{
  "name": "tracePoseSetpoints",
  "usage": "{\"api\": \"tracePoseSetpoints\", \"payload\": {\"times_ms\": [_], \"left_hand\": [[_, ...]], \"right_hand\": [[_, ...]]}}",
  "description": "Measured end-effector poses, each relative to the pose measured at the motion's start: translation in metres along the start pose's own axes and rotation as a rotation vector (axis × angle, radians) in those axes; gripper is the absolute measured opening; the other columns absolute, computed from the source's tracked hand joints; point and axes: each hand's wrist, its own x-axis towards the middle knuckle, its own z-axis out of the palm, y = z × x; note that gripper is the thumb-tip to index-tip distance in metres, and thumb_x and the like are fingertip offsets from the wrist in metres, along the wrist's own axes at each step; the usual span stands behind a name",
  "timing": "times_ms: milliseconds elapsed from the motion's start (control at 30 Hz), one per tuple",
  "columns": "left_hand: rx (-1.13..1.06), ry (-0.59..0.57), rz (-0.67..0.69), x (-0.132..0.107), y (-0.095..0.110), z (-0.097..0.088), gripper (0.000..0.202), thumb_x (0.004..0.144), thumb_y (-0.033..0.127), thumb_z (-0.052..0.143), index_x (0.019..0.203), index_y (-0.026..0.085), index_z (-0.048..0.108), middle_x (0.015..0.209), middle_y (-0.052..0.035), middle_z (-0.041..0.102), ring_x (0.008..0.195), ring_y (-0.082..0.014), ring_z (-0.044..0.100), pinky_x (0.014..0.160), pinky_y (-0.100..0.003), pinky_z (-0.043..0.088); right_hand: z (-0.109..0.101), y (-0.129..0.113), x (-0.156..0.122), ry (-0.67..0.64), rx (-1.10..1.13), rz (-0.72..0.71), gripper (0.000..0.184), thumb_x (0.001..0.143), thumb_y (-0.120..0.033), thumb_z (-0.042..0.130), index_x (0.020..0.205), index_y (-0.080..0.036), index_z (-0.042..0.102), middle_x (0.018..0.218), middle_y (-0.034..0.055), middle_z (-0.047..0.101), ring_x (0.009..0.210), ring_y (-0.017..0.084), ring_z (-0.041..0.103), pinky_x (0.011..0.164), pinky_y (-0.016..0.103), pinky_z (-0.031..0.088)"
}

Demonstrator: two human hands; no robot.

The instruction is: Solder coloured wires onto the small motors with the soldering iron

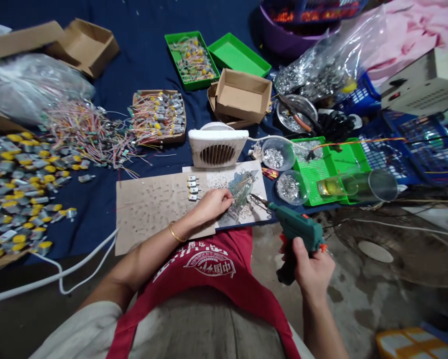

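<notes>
My right hand (313,269) is wrapped round the grip of a green soldering gun (298,225). Its dark tip points left, over small shiny metal parts (242,212) scattered on a white sheet (260,192). At the left edge of those parts, my left hand (218,201) is closed, thumb and fingers pinched together. Anything between those fingertips is too small to make out. Just left of that hand, several small motors (193,188) with yellow-and-white ends stand in a column on a brown cardboard sheet (152,214).
A white fan unit (218,148) stands behind the sheets. Bowls of metal bits (291,188) and green trays (319,174) sit right. Loose motors (18,189) and wired parts (92,129) are heaped left. A white cable (77,264) crosses the near left edge.
</notes>
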Motion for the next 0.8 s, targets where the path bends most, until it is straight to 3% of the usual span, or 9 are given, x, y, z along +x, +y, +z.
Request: {"api": "tracePoseSetpoints", "payload": {"times_ms": [200,367,667,800], "left_hand": [[0.034,0.007,-0.001,0.045,0.024,0.012,0.008,0.087,0.018,0.064,0.082,0.019,0.069,0.08,-0.0047,0.072,0.075,-0.0197,0.064,0.076,-0.032,0.048],[0.087,0.059,-0.017,0.069,0.027,0.021,0.008,0.087,0.016,0.067,0.079,0.018,0.068,0.081,-0.005,0.072,0.082,-0.0216,0.066,0.08,-0.032,0.049],[0.184,0.025,-0.04,0.08,0.029,0.027,0.01,0.088,0.018,0.065,0.083,0.017,0.073,0.085,-0.0079,0.075,0.086,-0.0231,0.068,0.079,-0.031,0.048],[0.19,-0.011,-0.048,0.07,0.035,0.011,0.013,0.089,0.017,0.062,0.084,0.016,0.074,0.084,-0.0067,0.074,0.08,-0.0197,0.067,0.077,-0.028,0.046]], "right_hand": [[-0.012,0.0,0.003,0.151,0.092,0.064,0.06,0.067,-0.076,0.075,0.062,-0.016,0.067,0.05,0.0081,0.064,0.038,0.021,0.059,0.036,0.032,0.05],[-0.019,0.003,-0.001,0.172,0.183,0.154,0.062,0.061,-0.077,0.079,0.064,-0.016,0.068,0.053,0.0097,0.066,0.038,0.022,0.06,0.036,0.034,0.052],[-0.023,0.014,0.006,0.154,0.22,0.171,0.063,0.06,-0.076,0.081,0.064,-0.014,0.068,0.052,0.0105,0.066,0.037,0.022,0.06,0.035,0.032,0.051],[-0.026,0.018,0.004,0.145,0.212,0.13,0.062,0.066,-0.074,0.079,0.067,-0.014,0.068,0.053,0.0099,0.066,0.038,0.022,0.061,0.035,0.031,0.051]]}}
